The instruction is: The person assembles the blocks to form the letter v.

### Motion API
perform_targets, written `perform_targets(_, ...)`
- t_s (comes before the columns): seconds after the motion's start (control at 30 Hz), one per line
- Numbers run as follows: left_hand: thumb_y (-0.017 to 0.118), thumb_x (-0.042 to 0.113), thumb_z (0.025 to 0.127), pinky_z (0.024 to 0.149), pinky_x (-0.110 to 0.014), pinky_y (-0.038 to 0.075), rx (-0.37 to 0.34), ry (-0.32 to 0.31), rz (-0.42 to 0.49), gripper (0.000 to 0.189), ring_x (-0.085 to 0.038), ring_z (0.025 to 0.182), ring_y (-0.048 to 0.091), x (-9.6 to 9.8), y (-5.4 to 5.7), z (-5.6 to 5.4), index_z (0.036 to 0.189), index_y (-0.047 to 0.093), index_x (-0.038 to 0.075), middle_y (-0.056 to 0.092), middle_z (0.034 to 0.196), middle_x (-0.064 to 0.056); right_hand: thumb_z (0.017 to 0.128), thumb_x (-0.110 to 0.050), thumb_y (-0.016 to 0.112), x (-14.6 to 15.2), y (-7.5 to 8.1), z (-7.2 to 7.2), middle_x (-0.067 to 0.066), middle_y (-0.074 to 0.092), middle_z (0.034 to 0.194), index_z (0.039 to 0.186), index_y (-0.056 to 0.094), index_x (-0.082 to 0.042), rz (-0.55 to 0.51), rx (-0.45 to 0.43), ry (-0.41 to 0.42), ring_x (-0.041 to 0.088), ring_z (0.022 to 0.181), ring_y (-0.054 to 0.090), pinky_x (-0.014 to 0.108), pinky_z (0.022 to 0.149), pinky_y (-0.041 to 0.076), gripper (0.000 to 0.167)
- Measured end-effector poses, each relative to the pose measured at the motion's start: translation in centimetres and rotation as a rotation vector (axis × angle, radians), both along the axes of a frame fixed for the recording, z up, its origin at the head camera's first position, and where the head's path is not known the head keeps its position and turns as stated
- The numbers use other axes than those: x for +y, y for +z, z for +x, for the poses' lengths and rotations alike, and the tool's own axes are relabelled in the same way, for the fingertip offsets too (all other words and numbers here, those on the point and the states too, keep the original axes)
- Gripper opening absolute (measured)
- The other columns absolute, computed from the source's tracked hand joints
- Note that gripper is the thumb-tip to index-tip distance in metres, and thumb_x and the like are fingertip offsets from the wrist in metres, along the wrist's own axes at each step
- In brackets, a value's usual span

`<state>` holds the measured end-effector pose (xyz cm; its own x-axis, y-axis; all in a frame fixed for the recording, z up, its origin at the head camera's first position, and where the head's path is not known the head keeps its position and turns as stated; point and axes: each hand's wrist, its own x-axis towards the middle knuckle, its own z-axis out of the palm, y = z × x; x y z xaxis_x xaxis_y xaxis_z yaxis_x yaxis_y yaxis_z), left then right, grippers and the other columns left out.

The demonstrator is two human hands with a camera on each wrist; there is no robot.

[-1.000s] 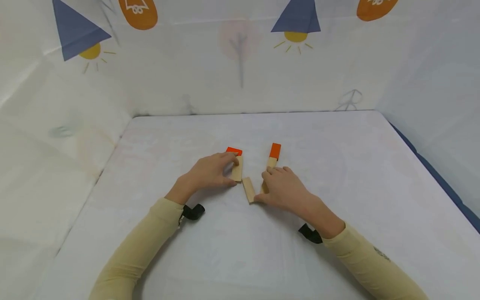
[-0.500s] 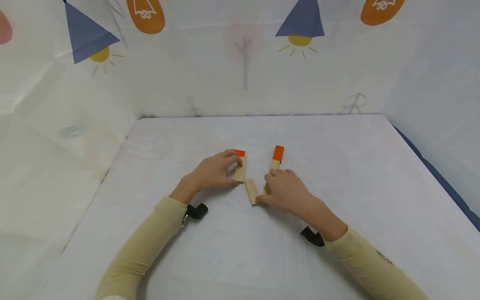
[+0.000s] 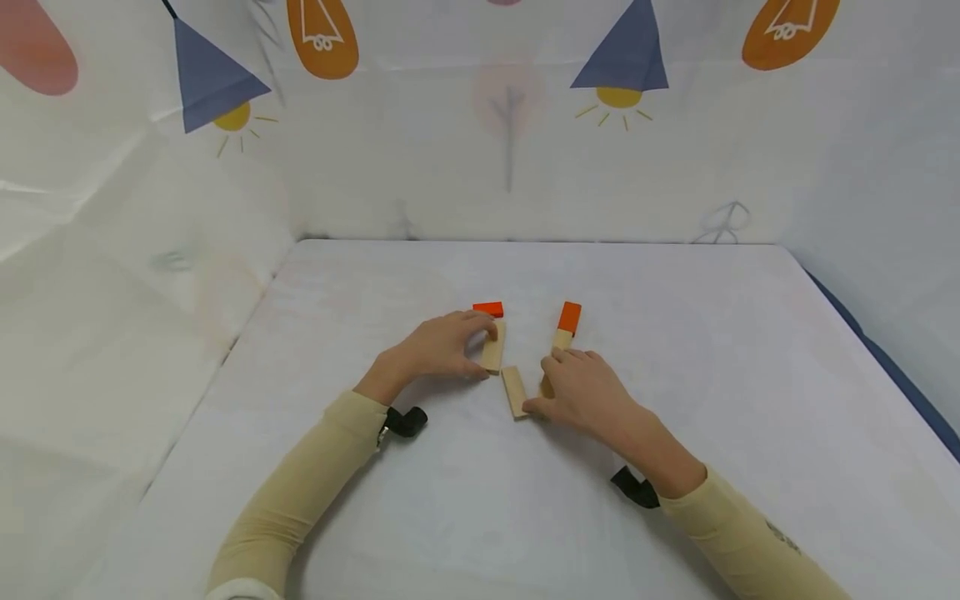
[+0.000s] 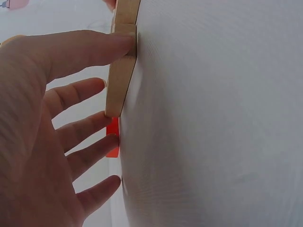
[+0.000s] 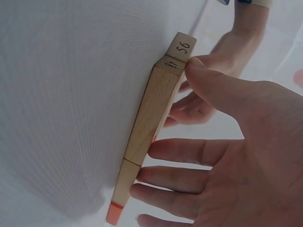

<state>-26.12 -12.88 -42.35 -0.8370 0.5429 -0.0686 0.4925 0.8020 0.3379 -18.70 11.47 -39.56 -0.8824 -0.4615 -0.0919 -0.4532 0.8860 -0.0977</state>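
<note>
My left hand (image 3: 442,346) holds a plain wooden block (image 3: 493,350), its thumb on the near end and fingers curved over the far part. Just beyond lies a small red block (image 3: 488,309), touched by fingertips in the left wrist view. My right hand (image 3: 588,392) grips another wooden block (image 5: 149,109), thumb at its end marked 48, fingers along it. A further wooden block (image 3: 562,339) and an orange block (image 3: 570,317) continue that row away from me. Between the hands, a slanted wooden block (image 3: 514,392), with 56 on its end, meets the right row's near end.
The blocks lie flat on a white-covered table (image 3: 480,517). A white sheet (image 3: 420,150) with printed lamps hangs behind it. Black straps with cameras (image 3: 407,422) sit at both wrists.
The red block by my left hand has turned from slanting to nearly level. Both hands keep their places on the blocks. The head view has shifted, so everything appears further right and lower.
</note>
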Motion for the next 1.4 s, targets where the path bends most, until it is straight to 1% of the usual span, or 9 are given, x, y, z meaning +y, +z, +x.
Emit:
perform_targets(0.3, 0.077, 0.050, 0.076, 0.098, -0.039, 0.049, 0.020, 0.027, 0.022, 0.050, -0.013, 0.117, 0.053, 0.0, 0.0, -0.3, 0.117, 0.056, 0.031, 0.056, 0.133, 0.008, 0.083, -0.055, 0.073, 0.1, -0.3, -0.2, -0.002, 0.053, 0.079, 0.090, 0.060, -0.011, -0.020, 0.022, 0.012, 0.016, 0.075, 0.051, 0.040, 0.083, 0.048, 0.046)
perform_targets(0.43, 0.078, 0.050, 0.075, 0.095, -0.039, 0.050, 0.022, 0.052, 0.047, 0.049, -0.013, 0.113, 0.054, -0.3, 0.2, -0.4, 0.114, 0.057, 0.030, 0.058, 0.128, 0.007, 0.083, -0.054, 0.074, 0.1, -0.3, -0.3, -0.003, 0.052, 0.079, 0.087, 0.059, -0.012, -0.038, 0.024, 0.022, 0.015, 0.074, 0.051, 0.040, 0.081, 0.048, 0.044)
perform_targets(0.57, 0.078, 0.050, 0.076, 0.091, -0.038, 0.050, 0.021, 0.068, 0.071, 0.048, -0.013, 0.108, 0.053, -0.3, 0.2, -0.4, 0.113, 0.057, 0.029, 0.058, 0.124, 0.007, 0.083, -0.054, 0.074, 0.1, -0.3, -0.2, -0.003, 0.052, 0.079, 0.087, 0.059, -0.012, -0.035, 0.026, 0.025, 0.015, 0.074, 0.050, 0.039, 0.080, 0.048, 0.045)
perform_targets(0.7, 0.078, 0.051, 0.076, 0.090, -0.036, 0.050, 0.020, 0.075, 0.088, 0.048, -0.012, 0.106, 0.053, 0.2, 0.0, -0.5, 0.113, 0.057, 0.029, 0.058, 0.123, 0.006, 0.083, -0.054, 0.074, 0.4, -0.4, -0.1, -0.002, 0.052, 0.079, 0.088, 0.059, -0.012, -0.028, 0.033, 0.023, 0.016, 0.075, 0.051, 0.040, 0.081, 0.048, 0.045)
perform_targets(0.87, 0.077, 0.052, 0.077, 0.084, -0.035, 0.049, 0.015, 0.075, 0.075, 0.047, -0.013, 0.103, 0.053, 1.1, -0.3, -0.6, 0.113, 0.056, 0.029, 0.058, 0.122, 0.005, 0.083, -0.053, 0.074, 0.8, -0.6, 0.0, -0.002, 0.052, 0.079, 0.088, 0.059, -0.011, -0.029, 0.033, 0.005, 0.016, 0.074, 0.050, 0.039, 0.079, 0.048, 0.045)
perform_targets(0.97, 0.077, 0.052, 0.077, 0.085, -0.036, 0.049, 0.010, 0.080, 0.064, 0.047, -0.014, 0.103, 0.053, 1.4, -0.4, -0.6, 0.113, 0.056, 0.029, 0.058, 0.123, 0.005, 0.083, -0.053, 0.074, 0.9, -0.7, 0.0, -0.002, 0.053, 0.080, 0.089, 0.060, -0.010, -0.031, 0.039, 0.002, 0.015, 0.073, 0.050, 0.039, 0.079, 0.048, 0.046)
perform_targets(1.13, 0.077, 0.054, 0.077, 0.089, -0.035, 0.050, 0.023, 0.084, 0.058, 0.048, -0.013, 0.104, 0.054, 1.7, -0.5, -0.6, 0.112, 0.057, 0.028, 0.059, 0.125, 0.005, 0.083, -0.053, 0.074, 0.9, -1.0, -0.1, -0.001, 0.053, 0.081, 0.091, 0.061, -0.010, -0.036, 0.043, 0.006, 0.016, 0.073, 0.050, 0.040, 0.081, 0.049, 0.046)
perform_targets(1.4, 0.077, 0.055, 0.077, 0.087, -0.033, 0.049, 0.016, 0.084, 0.078, 0.049, -0.011, 0.102, 0.054, 2.0, -0.5, -0.5, 0.112, 0.058, 0.028, 0.060, 0.121, 0.006, 0.083, -0.053, 0.074, 0.9, -1.0, 0.0, -0.002, 0.050, 0.079, 0.088, 0.059, -0.011, -0.035, 0.051, 0.010, 0.015, 0.072, 0.049, 0.039, 0.081, 0.049, 0.045)
